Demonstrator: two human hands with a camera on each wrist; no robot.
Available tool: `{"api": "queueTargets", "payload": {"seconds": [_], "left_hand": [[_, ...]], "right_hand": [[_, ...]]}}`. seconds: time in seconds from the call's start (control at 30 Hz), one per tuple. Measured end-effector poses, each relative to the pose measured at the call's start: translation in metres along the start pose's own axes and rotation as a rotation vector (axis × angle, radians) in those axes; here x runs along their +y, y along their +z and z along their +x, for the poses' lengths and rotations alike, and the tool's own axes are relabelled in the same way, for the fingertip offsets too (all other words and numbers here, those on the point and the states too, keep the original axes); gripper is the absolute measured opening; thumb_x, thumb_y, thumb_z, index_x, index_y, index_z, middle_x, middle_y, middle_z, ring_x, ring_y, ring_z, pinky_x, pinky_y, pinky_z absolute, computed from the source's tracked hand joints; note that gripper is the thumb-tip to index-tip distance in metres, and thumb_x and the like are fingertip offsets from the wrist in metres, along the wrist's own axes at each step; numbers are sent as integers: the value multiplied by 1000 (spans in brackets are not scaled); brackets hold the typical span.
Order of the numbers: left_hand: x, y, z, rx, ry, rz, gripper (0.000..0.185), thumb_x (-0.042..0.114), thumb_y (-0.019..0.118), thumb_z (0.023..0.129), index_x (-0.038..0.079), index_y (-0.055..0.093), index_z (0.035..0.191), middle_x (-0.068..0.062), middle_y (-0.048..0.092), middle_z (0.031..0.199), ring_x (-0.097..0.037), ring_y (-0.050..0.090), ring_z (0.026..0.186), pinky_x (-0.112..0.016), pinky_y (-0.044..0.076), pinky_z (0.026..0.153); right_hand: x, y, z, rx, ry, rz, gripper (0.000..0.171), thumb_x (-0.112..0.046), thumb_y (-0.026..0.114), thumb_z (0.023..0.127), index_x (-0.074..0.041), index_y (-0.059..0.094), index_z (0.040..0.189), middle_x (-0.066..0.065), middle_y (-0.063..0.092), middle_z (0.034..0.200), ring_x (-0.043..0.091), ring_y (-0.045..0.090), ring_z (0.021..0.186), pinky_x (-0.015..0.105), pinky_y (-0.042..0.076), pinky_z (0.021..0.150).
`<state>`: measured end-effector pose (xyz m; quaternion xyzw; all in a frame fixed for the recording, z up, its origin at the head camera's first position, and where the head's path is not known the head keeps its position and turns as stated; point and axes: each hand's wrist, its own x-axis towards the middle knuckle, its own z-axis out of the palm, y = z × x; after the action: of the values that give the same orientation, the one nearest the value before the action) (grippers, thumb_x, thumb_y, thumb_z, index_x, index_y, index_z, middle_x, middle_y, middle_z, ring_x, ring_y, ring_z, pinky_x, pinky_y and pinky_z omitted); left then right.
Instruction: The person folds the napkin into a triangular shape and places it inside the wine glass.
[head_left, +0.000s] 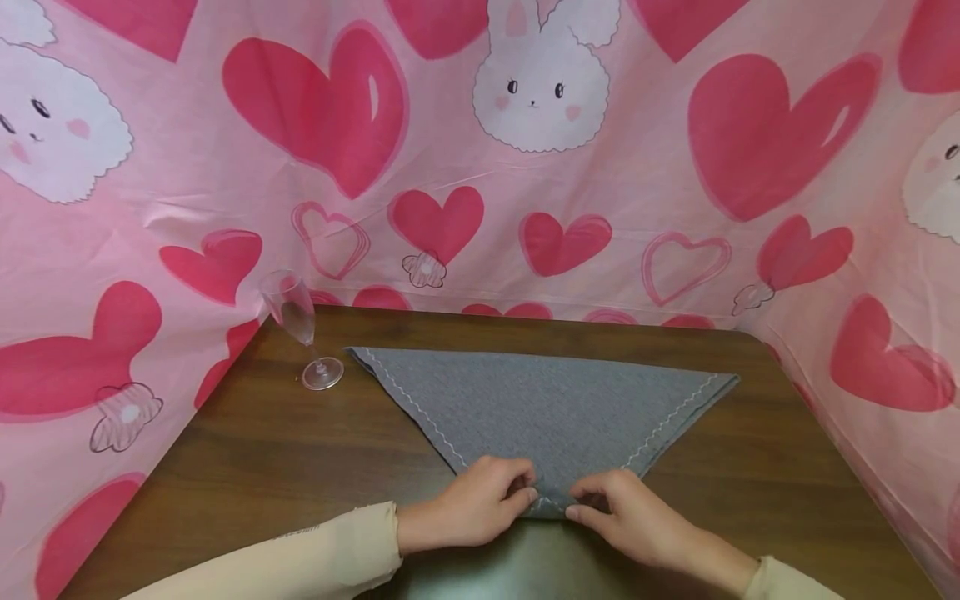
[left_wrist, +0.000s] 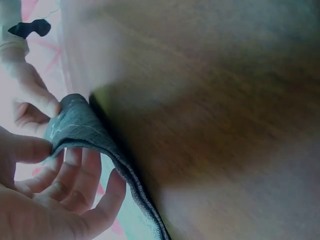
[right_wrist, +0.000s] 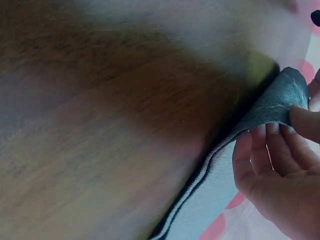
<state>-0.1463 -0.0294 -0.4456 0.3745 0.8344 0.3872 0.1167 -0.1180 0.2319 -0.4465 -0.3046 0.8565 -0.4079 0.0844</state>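
Head view, lower centre: both hands down on the near tip of a grey cloth napkin [head_left: 551,408], folded into a triangle w/ its long edge running across the middle of the frame and its point aimed at the bottom edge. White zigzag stitching runs along both slanted sides. The napkin lies flat on a dark wood worktop [head_left: 247,467], roughly centre frame.

Left hand [head_left: 476,504], just left of the tip: fingers curled in, thumb and fingertips pinching the cloth corner. Left wrist view backs that up: thumb on top of the grey edge, the other fingers [left_wrist: 82,177] loosely spread beneath it, the corner lifted a bit off the wood.

Right hand [head_left: 633,512], just right of the tip: also pinching the corner, fingers bent, the 2 hands nearly touching at the point. Right wrist view: 4 fingers [right_wrist: 262,152] pressed together under the edge of the napkin [right_wrist: 272,107], thumb over the top, layered hem visible running down toward the bottom of the frame.

Cream sleeves on both forearms, bottom of the head view.

Left of the napkin, mid-left of frame: a clear plastic champagne flute [head_left: 300,329], standing near the worktop's far left corner, apart from the cloth. Behind and on both sides, a pink backdrop [head_left: 637,142] printed w/ red hearts and white bunnies.
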Motion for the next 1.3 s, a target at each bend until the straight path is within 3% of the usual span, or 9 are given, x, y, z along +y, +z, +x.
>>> {"api": "queueTargets", "payload": {"seconds": [0.1,0.23,0.67,0.87,1.13,1.3], "left_hand": [[-1,-1,1,-5,-29,-12,3,17,66,105,14,67,104,17,57,72,3,50,57,-18,44,57],[-1,-3,-1,-4,-59,11,14,17,72,102,13,69,115,18,61,74,3,55,60,-19,47,60],[-8,-8,5,58,-68,65,26,6,73,97,13,66,121,18,59,74,2,53,60,-20,46,60],[-14,-9,9,42,-75,69,19,6,75,96,13,66,111,17,60,72,1,54,59,-21,47,59],[-18,-8,13,55,-66,156,12,9,76,94,19,69,89,18,57,68,0,52,59,-22,44,56],[-18,-10,13,34,-77,161,13,15,78,93,23,70,87,20,58,67,2,53,60,-22,45,56]], "right_hand": [[2,0,1,-1,33,24,6,-15,73,101,-12,78,101,-11,74,92,3,68,81,28,56,68],[4,-1,3,5,68,39,5,-16,74,100,-13,78,100,-12,72,89,1,63,78,27,54,68],[8,0,14,91,151,8,8,-17,79,95,-11,76,91,-13,67,73,0,58,66,25,49,61],[10,2,16,94,186,18,9,-15,80,93,-11,73,88,-12,67,72,1,58,64,25,48,59],[11,2,17,101,195,-15,11,-16,81,91,-14,72,84,-14,65,69,0,57,62,25,47,58],[12,2,18,93,207,-21,12,-16,82,91,-14,73,83,-13,65,68,0,57,61,25,46,58]]}}
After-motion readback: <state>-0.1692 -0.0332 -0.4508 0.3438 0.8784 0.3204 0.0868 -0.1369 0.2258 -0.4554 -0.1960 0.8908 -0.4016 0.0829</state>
